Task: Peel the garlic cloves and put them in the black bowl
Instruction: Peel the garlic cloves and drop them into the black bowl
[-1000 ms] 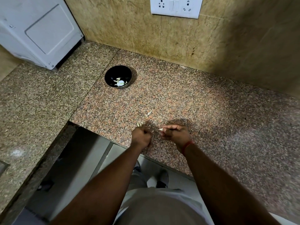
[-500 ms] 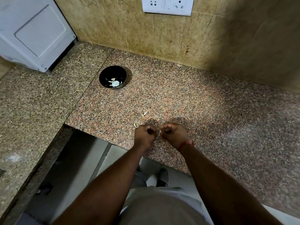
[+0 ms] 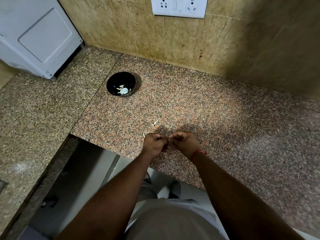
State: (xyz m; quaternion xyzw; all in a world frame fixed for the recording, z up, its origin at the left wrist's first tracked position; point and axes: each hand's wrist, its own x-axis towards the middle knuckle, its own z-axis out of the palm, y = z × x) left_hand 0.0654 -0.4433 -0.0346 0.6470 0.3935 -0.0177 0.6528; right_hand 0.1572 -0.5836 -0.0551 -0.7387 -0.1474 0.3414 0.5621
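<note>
hidden: clove, if any, buried between left hand [image 3: 153, 146] and right hand [image 3: 184, 142]; both curled tight, contents unclear
bowl [image 3: 121, 84]: 1, pale pieces inside, count unclear
skins [image 3: 155, 122] on counter [image 3: 216, 118]: 2

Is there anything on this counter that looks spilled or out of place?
Yes, slightly. Two pale bits of garlic skin lie loose on the granite counter, just beyond the hands, well apart from the black bowl. Dark spots stain the wall tile.
</note>
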